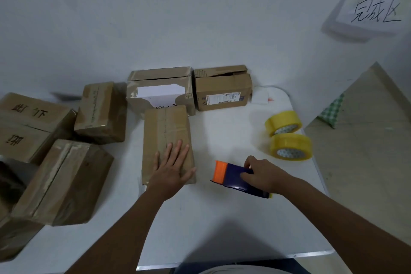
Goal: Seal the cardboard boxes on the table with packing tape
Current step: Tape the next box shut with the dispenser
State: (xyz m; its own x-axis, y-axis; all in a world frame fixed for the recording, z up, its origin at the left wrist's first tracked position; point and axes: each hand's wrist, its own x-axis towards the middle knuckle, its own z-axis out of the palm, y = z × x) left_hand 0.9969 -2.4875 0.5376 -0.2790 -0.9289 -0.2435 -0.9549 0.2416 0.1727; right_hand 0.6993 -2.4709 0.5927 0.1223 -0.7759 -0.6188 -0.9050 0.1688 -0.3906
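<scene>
Left hand (172,168) lies flat, fingers spread, pressing the near end of a long brown cardboard box (167,138) already taped along its seam, while just right of it the right hand (262,173) grips the blue-and-orange tape dispenser (233,177).

1. This looks like a makeshift parcel-packing station in a plain room, not a fitted warehouse.
2. A white rectangular counter (222,218) stands against a bare white wall (155,18).
3. Brown cardboard boxes crowd it: a flat one under the left hand (171,170), a stack of worn brown boxes (44,151) to that hand's left, and two open-flapped brown boxes (191,89) beyond it.
4. Two yellow rolls of packing tape (288,135) lie just beyond the right hand (264,174), which holds a dark blue and orange tape dispenser (235,177).
5. A white paper sign with handwritten characters (375,10) hangs on the wall, far beyond the right hand.
</scene>
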